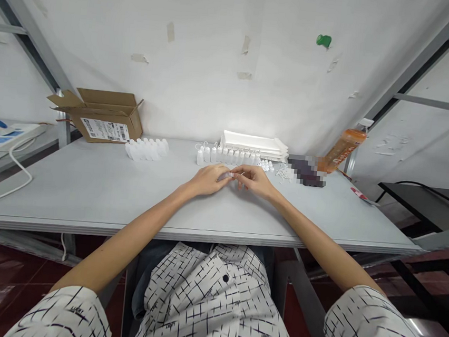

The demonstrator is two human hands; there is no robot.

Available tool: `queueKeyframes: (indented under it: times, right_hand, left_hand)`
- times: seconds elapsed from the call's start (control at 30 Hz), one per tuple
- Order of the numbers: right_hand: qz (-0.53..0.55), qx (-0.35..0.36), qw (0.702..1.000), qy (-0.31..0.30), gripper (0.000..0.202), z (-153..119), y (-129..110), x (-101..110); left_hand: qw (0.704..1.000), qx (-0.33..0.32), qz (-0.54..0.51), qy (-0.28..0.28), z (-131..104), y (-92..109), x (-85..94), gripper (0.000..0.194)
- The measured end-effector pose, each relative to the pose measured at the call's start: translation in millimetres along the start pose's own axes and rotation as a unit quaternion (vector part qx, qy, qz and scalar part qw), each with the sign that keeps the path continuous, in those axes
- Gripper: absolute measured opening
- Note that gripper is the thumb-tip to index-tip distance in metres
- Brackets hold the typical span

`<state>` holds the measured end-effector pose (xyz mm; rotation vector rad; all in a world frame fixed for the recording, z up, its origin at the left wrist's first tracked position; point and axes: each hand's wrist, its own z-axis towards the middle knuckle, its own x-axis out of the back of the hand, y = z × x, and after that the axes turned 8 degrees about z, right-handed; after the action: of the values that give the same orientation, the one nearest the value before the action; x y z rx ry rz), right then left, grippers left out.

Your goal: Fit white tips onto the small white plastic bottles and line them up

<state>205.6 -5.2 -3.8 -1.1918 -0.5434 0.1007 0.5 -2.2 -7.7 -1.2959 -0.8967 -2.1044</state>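
While both forearms lay on the grey table (pixel 87 187), the left hand (pixel 207 180) and right hand (pixel 255 180) met at its middle, fingertips pinching one small white bottle (pixel 226 176) between them. A row of white bottles (pixel 228 155) stood just behind, with a cardboard box (pixel 102 117) far left.

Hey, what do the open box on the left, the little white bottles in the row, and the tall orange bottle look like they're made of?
The open box: brown corrugated cardboard, matte, with folded flaps and a printed label. The little white bottles: likely plastic, milky and slightly translucent, faintly shiny. The tall orange bottle: probably clear plastic with orange liquid inside, glossy, a printed label wrapped around it.
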Motion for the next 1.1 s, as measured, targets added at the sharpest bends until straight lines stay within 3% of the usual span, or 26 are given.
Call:
queueKeyframes:
  times: [0.37,0.87,1.1]
  right_hand:
    - [0.007,-0.015,1.0,-0.002,0.024,2,3,0]
    - [-0.009,-0.004,1.0,-0.008,0.022,2,9,2]
    - [-0.018,0.015,1.0,0.019,0.023,2,4,6]
  left_hand:
    - [0.997,-0.009,0.079,-0.004,-2,-2,-1.1,0.041]
    - [0.997,-0.004,0.069,-0.04,-1,-1,1.7,0.042]
    - [0.999,0.016,0.036,-0.012,0,-2,2.1,0.046]
